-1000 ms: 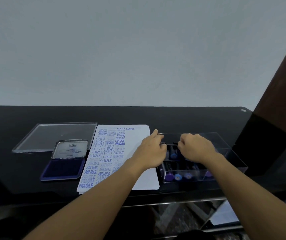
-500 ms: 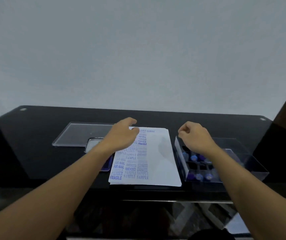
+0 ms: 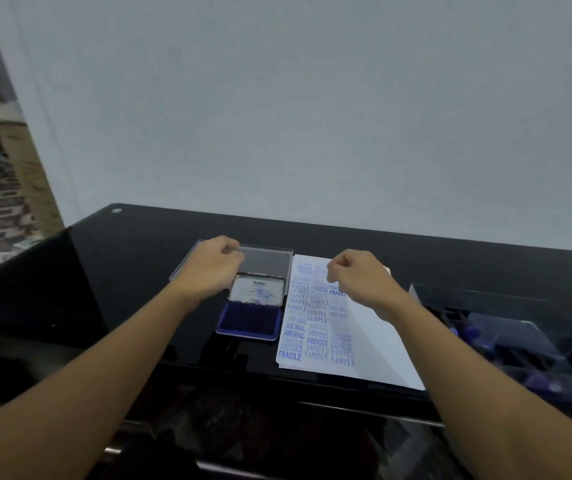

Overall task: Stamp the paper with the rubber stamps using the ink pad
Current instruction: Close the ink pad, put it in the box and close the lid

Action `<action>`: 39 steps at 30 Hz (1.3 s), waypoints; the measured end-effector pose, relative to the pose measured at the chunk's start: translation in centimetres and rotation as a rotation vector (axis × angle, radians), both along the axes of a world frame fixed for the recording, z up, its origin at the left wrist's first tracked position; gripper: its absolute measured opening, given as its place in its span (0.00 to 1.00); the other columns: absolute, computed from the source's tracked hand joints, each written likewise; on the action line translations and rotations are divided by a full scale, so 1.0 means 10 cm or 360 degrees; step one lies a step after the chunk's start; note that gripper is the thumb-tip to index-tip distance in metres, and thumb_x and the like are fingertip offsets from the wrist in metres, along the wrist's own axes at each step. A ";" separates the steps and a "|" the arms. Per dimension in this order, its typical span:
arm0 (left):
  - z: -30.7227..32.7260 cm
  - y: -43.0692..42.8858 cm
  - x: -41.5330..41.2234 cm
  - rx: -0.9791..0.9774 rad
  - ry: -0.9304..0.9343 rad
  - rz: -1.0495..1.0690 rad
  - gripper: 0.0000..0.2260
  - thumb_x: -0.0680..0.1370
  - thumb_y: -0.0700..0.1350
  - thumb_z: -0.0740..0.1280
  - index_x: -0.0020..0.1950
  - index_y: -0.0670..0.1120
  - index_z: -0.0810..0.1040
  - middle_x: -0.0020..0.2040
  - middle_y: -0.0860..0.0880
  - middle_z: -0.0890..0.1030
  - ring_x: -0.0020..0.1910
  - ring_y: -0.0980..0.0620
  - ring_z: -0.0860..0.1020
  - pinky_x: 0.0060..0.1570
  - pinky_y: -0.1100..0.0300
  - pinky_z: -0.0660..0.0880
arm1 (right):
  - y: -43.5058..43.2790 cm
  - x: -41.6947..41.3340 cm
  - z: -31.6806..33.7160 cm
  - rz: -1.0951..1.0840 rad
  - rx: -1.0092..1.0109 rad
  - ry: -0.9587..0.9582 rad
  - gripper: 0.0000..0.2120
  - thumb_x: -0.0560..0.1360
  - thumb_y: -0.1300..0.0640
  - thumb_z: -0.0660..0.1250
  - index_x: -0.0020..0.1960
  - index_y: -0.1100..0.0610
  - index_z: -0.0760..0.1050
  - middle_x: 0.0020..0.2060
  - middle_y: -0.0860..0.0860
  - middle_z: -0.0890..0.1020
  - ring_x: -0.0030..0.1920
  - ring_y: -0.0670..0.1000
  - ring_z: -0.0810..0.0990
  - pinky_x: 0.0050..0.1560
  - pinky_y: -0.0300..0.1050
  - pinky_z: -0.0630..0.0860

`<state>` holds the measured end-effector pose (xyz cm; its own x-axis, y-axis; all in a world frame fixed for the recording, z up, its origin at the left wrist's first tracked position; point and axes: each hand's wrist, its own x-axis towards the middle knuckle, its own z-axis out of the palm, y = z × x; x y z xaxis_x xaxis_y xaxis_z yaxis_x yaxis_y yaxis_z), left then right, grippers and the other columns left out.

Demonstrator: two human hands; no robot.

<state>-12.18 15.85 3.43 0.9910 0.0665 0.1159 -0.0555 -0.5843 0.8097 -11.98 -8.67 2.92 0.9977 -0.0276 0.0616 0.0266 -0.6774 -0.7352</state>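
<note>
A white paper [image 3: 376, 344] lies on the black table, its left half covered with blue stamp prints. Left of it sits the ink pad [image 3: 250, 322], open, with its lid [image 3: 257, 291] raised behind the blue pad. A clear plastic box [image 3: 520, 336] at the right holds blue-handled rubber stamps [image 3: 470, 332], blurred. My left hand [image 3: 213, 266] hovers with curled fingers over a clear flat lid [image 3: 270, 261] behind the ink pad; nothing shows in it. My right hand [image 3: 359, 277] hovers above the paper's upper part, fingers curled, holding nothing visible.
The glossy black table [image 3: 132, 271] ends at a grey wall behind. The table's left edge drops off to a patterned floor and a cardboard box [image 3: 18, 161]. A lower shelf shows beneath the front edge.
Both hands left the stamp box and moved leftward: the left from over the paper to over the clear lid, the right from the box to over the paper. The view swung left.
</note>
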 end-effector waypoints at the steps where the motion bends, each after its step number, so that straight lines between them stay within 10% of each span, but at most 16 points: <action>1: -0.03 0.03 0.03 -0.0033 0.0019 0.0026 0.16 0.82 0.44 0.60 0.70 0.45 0.73 0.61 0.52 0.76 0.52 0.57 0.74 0.42 0.68 0.67 | 0.07 0.03 -0.02 0.0003 0.0021 0.0045 0.08 0.80 0.59 0.62 0.54 0.60 0.77 0.50 0.55 0.82 0.46 0.52 0.80 0.43 0.44 0.75; 4: -0.14 0.07 0.13 -0.0107 0.0072 0.0090 0.09 0.82 0.43 0.60 0.61 0.48 0.76 0.52 0.54 0.75 0.54 0.54 0.72 0.49 0.60 0.67 | 0.23 0.11 -0.07 -0.0011 0.0162 0.0184 0.16 0.79 0.61 0.60 0.60 0.71 0.74 0.55 0.67 0.79 0.42 0.55 0.76 0.41 0.49 0.73; 9: -0.34 0.08 0.28 -0.0308 0.0313 0.0245 0.09 0.81 0.41 0.61 0.40 0.44 0.72 0.37 0.50 0.72 0.37 0.50 0.69 0.38 0.57 0.67 | 0.49 0.24 -0.15 -0.0099 0.0571 0.0446 0.14 0.80 0.54 0.61 0.58 0.63 0.76 0.52 0.60 0.82 0.45 0.54 0.80 0.44 0.48 0.80; 39: -0.53 0.06 0.38 -0.0645 0.0367 0.0221 0.06 0.74 0.41 0.60 0.37 0.48 0.69 0.31 0.50 0.70 0.31 0.51 0.66 0.36 0.55 0.64 | 0.73 0.32 -0.36 -0.0193 0.0936 0.0581 0.14 0.81 0.51 0.60 0.52 0.61 0.77 0.44 0.56 0.80 0.44 0.54 0.76 0.44 0.49 0.77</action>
